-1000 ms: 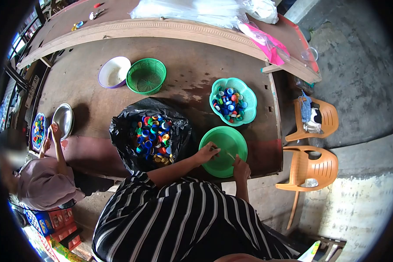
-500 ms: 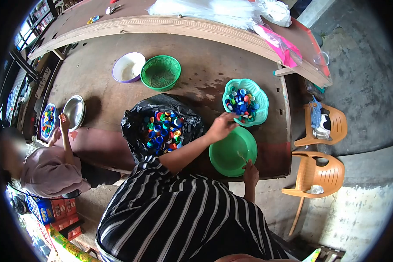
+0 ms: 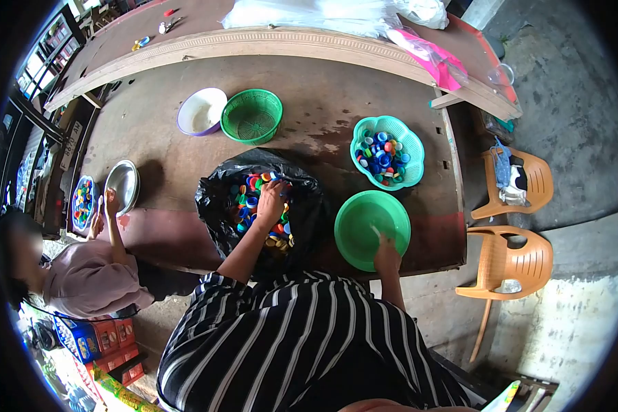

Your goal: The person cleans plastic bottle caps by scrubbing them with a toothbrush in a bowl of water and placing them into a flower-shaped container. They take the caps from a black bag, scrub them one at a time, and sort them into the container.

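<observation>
My left hand reaches into a black plastic bag, its bent fingers down among many coloured bottle caps. What its fingertips close on is hidden. My right hand is over the near rim of a green basin, closed on a thin pale stick-like tool that points into it. The basin seems to hold water. Just behind it, a turquoise scalloped basket contains more caps, mostly blue with some red, white and yellow.
A white-and-purple bowl and a green basket stand farther back. At left, a person works beside a metal bowl and a tray of caps. A raised shelf spans the back; orange chairs stand right.
My left hand has moved left, from the turquoise basket's near edge into the caps in the black bag. My right hand has shifted slightly up and left, farther over the green basin.
</observation>
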Motion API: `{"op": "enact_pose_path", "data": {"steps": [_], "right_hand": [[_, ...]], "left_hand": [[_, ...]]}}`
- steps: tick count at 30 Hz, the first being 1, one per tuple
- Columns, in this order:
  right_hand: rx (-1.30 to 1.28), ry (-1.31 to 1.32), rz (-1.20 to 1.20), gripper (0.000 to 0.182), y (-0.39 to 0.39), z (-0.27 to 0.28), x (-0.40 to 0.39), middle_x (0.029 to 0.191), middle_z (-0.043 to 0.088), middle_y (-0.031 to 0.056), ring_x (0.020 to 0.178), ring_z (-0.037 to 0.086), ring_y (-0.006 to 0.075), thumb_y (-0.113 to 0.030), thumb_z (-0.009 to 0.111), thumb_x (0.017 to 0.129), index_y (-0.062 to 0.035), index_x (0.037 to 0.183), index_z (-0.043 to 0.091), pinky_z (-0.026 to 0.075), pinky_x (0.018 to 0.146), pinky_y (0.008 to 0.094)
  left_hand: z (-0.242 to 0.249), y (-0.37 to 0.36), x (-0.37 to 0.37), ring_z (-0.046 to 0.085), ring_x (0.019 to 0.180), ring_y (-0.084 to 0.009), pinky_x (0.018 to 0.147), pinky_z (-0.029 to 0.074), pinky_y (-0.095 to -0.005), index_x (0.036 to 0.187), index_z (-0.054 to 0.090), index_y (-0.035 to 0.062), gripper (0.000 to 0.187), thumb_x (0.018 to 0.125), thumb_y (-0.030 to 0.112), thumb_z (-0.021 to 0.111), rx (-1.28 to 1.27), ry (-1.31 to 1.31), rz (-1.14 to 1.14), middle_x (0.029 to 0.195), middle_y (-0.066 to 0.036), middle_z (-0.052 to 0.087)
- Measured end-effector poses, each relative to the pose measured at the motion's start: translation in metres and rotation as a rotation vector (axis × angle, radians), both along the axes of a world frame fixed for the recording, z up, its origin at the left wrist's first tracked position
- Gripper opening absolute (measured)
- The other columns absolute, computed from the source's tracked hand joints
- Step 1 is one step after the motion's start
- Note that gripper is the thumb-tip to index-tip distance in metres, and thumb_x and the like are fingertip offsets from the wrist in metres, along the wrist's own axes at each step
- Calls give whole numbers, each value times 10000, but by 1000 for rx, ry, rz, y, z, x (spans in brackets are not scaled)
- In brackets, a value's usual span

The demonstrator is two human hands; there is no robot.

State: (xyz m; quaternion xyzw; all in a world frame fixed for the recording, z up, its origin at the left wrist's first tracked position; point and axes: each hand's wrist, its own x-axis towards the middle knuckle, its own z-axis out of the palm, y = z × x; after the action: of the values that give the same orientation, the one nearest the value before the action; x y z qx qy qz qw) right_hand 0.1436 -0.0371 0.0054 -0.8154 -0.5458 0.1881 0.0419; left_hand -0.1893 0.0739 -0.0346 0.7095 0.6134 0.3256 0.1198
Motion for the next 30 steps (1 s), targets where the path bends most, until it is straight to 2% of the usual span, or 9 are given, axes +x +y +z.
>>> {"op": "enact_pose_path", "data": {"steps": [2,5,9,11,17,19,21,25,30], "right_hand": [[-135,26,273,381,1,-9,0,1232,506,217,1020,560,402,-136,430,895,-95,1269,491,456,836,488],[-14,119,229,397,1,-1,-8,1216,513,222,991,571,403,-121,438,888,-94,1282,482,458,830,493],[-93,16,174,413,-3,-1,0,1193,528,230,988,576,395,-96,461,873,-81,1285,478,457,839,477],[59,314,215,429,-9,-18,12,1171,538,242,1004,574,383,-83,486,857,-64,1285,475,463,839,457],[359,361,217,480,15,-22,33,1162,518,230,1069,516,401,-10,543,792,-32,1264,457,429,890,451],[360,372,170,453,38,7,27,1130,521,231,1052,518,395,6,555,792,-30,1235,467,428,881,441],[417,217,209,385,65,33,23,1081,550,193,977,567,373,-10,541,816,-42,1197,501,463,823,434],[412,66,173,323,125,48,15,1097,553,186,983,574,369,-73,525,854,-92,1177,535,470,812,440],[108,-179,245,224,188,36,21,1064,604,133,982,603,330,-136,491,879,-139,1053,631,483,815,441]], "left_hand": [[-3,-1,2,516,998,-330,880,430,-397,1005,625,26,337,672,8,670,-35,20,3,1043,-133,586],[4,-3,4,524,1003,-342,885,440,-399,1029,643,38,389,646,4,706,-125,53,22,1042,-138,594],[3,-4,-3,524,976,-335,861,441,-399,975,638,40,308,675,66,704,-89,44,36,992,-153,581],[5,-3,-8,543,949,-345,859,439,-406,974,635,29,293,699,102,704,-56,-70,93,973,-174,586],[34,-10,-5,568,861,-331,788,443,-400,924,641,16,255,747,184,715,90,-129,144,890,-157,615],[40,-12,0,578,809,-324,769,446,-390,883,649,14,223,746,176,718,73,-273,126,832,-141,626],[36,-11,3,626,716,-258,650,500,-337,880,660,12,185,761,141,720,110,-301,93,807,-137,635],[44,-17,14,633,701,-247,636,504,-313,892,649,4,168,773,105,711,68,-365,37,807,-135,640],[48,-23,19,609,705,-266,650,486,-333,904,642,4,192,753,102,711,66,-416,-23,781,-135,628]]}}
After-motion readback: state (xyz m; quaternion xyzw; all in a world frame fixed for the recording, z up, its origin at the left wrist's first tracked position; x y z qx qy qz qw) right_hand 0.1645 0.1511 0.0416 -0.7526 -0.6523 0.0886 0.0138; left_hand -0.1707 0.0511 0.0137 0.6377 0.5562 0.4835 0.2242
